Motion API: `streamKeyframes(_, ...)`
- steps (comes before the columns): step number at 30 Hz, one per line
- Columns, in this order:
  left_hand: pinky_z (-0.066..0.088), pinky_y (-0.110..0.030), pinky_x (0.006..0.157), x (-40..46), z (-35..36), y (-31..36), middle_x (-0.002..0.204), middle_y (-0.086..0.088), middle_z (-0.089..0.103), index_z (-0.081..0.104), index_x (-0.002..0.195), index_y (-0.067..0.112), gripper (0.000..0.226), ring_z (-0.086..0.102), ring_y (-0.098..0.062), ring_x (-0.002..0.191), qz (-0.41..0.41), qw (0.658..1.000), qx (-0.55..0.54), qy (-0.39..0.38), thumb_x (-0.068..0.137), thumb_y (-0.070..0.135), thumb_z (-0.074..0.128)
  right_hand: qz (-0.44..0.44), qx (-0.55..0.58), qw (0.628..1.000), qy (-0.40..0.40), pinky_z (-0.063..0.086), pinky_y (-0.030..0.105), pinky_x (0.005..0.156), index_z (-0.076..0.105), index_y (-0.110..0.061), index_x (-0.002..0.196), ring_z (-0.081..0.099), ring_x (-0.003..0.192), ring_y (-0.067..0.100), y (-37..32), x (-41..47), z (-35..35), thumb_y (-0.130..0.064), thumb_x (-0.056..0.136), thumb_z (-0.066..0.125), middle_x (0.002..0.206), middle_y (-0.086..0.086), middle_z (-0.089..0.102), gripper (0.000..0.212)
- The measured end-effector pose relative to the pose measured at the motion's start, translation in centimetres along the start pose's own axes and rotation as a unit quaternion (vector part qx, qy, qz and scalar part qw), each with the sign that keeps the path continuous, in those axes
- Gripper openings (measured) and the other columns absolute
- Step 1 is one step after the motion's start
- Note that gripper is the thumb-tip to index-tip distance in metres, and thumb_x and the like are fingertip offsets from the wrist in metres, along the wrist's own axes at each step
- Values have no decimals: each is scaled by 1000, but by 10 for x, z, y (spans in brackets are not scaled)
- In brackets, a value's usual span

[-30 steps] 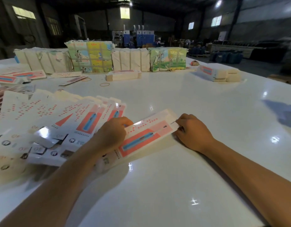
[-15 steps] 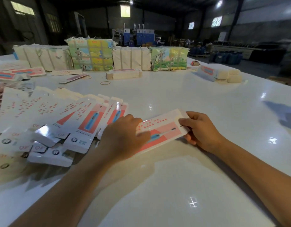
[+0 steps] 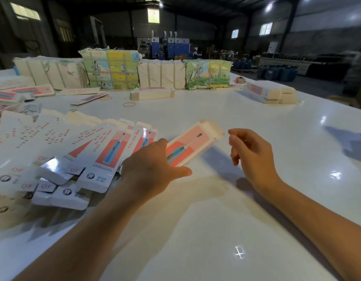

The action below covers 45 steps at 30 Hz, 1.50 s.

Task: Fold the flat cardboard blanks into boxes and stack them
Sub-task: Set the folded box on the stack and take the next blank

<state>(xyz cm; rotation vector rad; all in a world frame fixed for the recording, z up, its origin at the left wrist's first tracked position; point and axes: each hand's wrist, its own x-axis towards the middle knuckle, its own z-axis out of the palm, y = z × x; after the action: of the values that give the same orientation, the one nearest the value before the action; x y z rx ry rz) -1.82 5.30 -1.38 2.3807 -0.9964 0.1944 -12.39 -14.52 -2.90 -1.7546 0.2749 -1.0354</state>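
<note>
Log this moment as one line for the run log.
left hand: holds box near end | right hand: open, off box | box: partly formed, on table | blanks: fanned at left

- The left hand (image 3: 150,165) holds one end of a pink carton (image 3: 190,144), lifted at a tilt above the white table (image 3: 216,220).
- The right hand (image 3: 251,154) hovers just beside the carton's far end, fingers loosely curled, not touching it.
- A fanned spread of flat blanks (image 3: 60,151) lies left of the hands.
- Wrapped bundles (image 3: 112,68) stand along the far edge, with a stack of boxes (image 3: 269,94) at the right.
</note>
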Motion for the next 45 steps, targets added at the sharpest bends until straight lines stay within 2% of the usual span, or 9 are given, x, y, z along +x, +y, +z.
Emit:
streamKeyframes(5, 33, -14, 50, -2, 2, 4, 72, 26, 35, 33, 89, 36, 50, 44, 2, 60, 4, 1000, 10, -1, 67, 68, 64, -75, -48, 992, -92, 45, 16, 54, 66, -30, 104, 56, 67, 8, -10, -12, 16, -8, 93, 55, 96, 0, 59, 27)
streamKeyframes(9, 31, -13, 49, -4, 3, 9, 72, 23, 35, 34, 93, 36, 51, 48, -3, 65, 19, 999, 45, 1, 67, 71, 62, -42, -26, 996, -78, 45, 18, 50, 66, -22, 94, 54, 53, 8, -13, -12, 11, -8, 93, 56, 82, 5, 63, 18)
streamKeyframes(13, 40, -18, 61, -3, 10, 11, 89, 20, 45, 39, 105, 34, 57, 51, -7, 79, 36, 994, 101, -10, 68, 73, 58, 34, -34, 993, -107, 43, 16, 49, 45, -29, 129, 52, 52, 2, -5, -8, 11, -9, 96, 50, 72, -4, 59, 39)
streamKeyframes(20, 38, -21, 63, -3, 13, 11, 109, 14, 57, 40, 115, 33, 62, 48, -8, 80, 41, 991, 129, -18, 70, 74, 56, -20, -87, 988, -123, 39, 8, 51, 60, -22, 87, 56, 55, -2, -2, -9, 14, 0, 94, 45, 65, -21, 63, 27)
streamKeyframes(30, 37, -21, 63, -5, 12, 11, 111, 13, 58, 39, 115, 32, 62, 47, -8, 79, 55, 986, 158, -14, 72, 73, 54, -55, -181, 973, -131, 43, 8, 63, 54, -24, 93, 60, 77, 1, 0, -12, 13, -4, 95, 44, 86, -10, 65, 22)
streamKeyframes(36, 41, -21, 68, -3, 8, 6, 114, 12, 57, 40, 118, 31, 63, 49, -8, 83, 38, 992, 114, -31, 71, 72, 55, -151, -340, 927, -52, 39, 17, 67, 51, -19, 129, 50, 83, 7, -3, -7, 7, -48, 93, 49, 120, -1, 46, 46)
streamKeyframes(40, 41, -19, 62, -3, 6, 9, 113, 13, 58, 41, 116, 33, 62, 49, -8, 81, 38, 993, 106, -30, 71, 72, 55, 102, -42, 991, -76, 55, 23, 67, 31, -24, 143, 59, 97, 10, -7, 1, 8, -46, 72, 68, 118, -7, 48, 82)
streamKeyframes(43, 28, -13, 48, -4, 6, 12, 110, 16, 58, 41, 114, 34, 61, 48, -8, 77, 44, 992, 113, -30, 70, 75, 54, 300, 270, 900, -163, 58, 37, 66, 58, -2, 117, 70, 91, 29, -3, 7, 6, -20, 73, 67, 99, 14, 70, 48)
streamKeyframes(45, 24, -12, 47, -4, 8, 14, 104, 16, 56, 41, 112, 35, 60, 48, -8, 76, 43, 992, 117, -30, 70, 75, 54, 256, 228, 926, -157, 58, 32, 64, 64, -1, 95, 71, 81, 26, -4, 2, 9, -10, 82, 61, 85, 13, 72, 17)
